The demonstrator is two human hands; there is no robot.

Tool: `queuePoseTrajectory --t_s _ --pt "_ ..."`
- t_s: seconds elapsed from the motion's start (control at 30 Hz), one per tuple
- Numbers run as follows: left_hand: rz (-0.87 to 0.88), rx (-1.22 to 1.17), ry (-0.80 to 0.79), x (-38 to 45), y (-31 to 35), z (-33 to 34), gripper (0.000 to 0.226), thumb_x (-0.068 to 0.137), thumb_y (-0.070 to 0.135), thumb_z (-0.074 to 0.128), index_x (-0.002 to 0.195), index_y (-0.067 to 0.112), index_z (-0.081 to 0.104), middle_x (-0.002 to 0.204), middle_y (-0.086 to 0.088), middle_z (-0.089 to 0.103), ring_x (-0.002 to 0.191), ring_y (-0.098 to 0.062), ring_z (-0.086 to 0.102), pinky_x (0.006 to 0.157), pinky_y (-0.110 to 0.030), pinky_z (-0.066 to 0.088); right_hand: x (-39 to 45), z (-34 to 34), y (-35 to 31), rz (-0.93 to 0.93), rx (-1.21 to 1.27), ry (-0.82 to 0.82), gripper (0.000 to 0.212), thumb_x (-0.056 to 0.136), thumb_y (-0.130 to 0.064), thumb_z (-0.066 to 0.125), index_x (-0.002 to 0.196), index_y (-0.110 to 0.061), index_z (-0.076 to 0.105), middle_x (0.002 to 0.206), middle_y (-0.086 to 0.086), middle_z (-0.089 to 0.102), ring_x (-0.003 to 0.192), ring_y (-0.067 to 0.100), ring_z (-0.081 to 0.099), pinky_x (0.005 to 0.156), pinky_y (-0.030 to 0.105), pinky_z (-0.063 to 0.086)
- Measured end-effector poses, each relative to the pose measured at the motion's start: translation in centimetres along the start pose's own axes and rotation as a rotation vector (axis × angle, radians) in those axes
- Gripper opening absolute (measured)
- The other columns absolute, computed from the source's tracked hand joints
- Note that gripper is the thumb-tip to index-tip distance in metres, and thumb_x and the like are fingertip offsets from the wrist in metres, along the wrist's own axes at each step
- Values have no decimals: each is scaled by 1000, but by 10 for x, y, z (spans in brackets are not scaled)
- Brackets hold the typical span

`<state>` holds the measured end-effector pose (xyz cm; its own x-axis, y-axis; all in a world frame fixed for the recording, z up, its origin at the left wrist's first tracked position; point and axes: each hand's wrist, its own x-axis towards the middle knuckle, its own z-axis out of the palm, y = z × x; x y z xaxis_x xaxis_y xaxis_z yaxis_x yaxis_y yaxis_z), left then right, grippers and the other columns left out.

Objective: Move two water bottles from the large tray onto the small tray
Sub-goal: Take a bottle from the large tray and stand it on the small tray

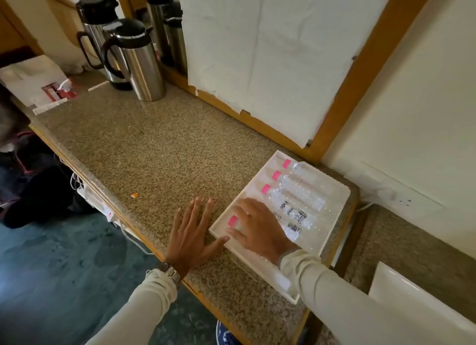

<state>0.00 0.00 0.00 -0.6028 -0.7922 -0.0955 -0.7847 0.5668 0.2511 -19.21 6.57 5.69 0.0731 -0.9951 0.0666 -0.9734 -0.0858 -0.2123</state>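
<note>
A large white tray (334,210) sits at the right end of the speckled counter. Several clear water bottles with pink caps lie side by side in it, among them one at the far end (298,168) and one near the middle (291,199). My right hand (257,227) rests over the nearest bottle (233,221), fingers curled around its neck just behind the pink cap. My left hand (192,235) lies flat on the counter with fingers spread, its thumb touching the tray's left rim. No small tray is in view.
Two steel thermos jugs (136,58) stand at the back left, by a paper-covered mirror (262,48). A white bag with red packets (38,84) lies at the far left. An orange scrap (134,195) lies near the counter's front edge. A white panel (412,298) leans at lower right.
</note>
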Motion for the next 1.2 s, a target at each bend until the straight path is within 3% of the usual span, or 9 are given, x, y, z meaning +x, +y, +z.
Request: queuePoseTrajectory --t_s 0.13,0.23,0.3,0.47,0.6,0.7,0.83,1.07,1.2 --pt "37 25 -3 4 -12 16 98 87 87 21 159 20 26 167 -16 25 154 -34 25 122 -62 28 16 21 -22 36 -101 -146 24 76 -29 73 86 -11 61 77 7 66 69 28 66 61 34 46" --pt "64 24 14 9 -18 23 96 87 86 23 160 24 23 169 -13 20 157 -31 17 124 -61 23 26 26 -27 144 -54 -151 24 82 -28 72 94 -11 59 89 10 68 79 32 67 62 34 36" --pt "80 16 22 10 -21 26 96 87 87 23 160 25 19 170 -12 17 158 -29 14 126 -60 20 28 16 -29 211 39 -151 23 88 -28 68 102 -13 59 99 8 70 90 32 68 67 35 42" --pt "80 6 11 11 -21 25 96 87 87 21 161 26 19 170 -13 18 158 -29 14 126 -60 19 2 -43 -36 318 251 100 29 87 -29 71 114 -20 64 100 -1 76 91 24 72 72 38 57" --pt "85 -4 17 10 -22 26 94 87 86 24 160 26 21 169 -14 18 158 -30 15 125 -61 19 -36 -76 -35 368 303 284 35 83 -26 77 116 -19 68 97 -6 77 84 15 73 66 33 60" --pt "90 3 12 10 -22 27 92 88 85 22 159 27 25 169 -14 18 157 -30 16 125 -61 19 -60 -85 -28 397 351 359 37 83 -23 77 118 -14 68 103 -1 77 90 16 74 71 36 63" --pt "94 -7 16 9 -20 25 91 88 84 20 159 27 26 170 -15 16 158 -31 13 126 -61 16 -80 -86 -14 405 446 417 34 86 -14 73 119 -10 66 105 3 75 93 20 72 76 42 62" --pt "56 -95 -12 11 -17 17 97 83 89 13 159 29 22 170 -12 15 158 -27 7 127 -61 9 -117 -110 7 459 648 589 36 85 -17 74 121 -16 67 108 -11 70 101 5 68 87 28 57" --pt "72 -92 25 14 4 5 98 84 89 13 160 28 21 168 -15 23 157 -32 14 126 -63 13 -151 -134 23 475 705 704 40 86 -18 73 125 -17 64 117 -9 70 111 6 66 92 37 58"
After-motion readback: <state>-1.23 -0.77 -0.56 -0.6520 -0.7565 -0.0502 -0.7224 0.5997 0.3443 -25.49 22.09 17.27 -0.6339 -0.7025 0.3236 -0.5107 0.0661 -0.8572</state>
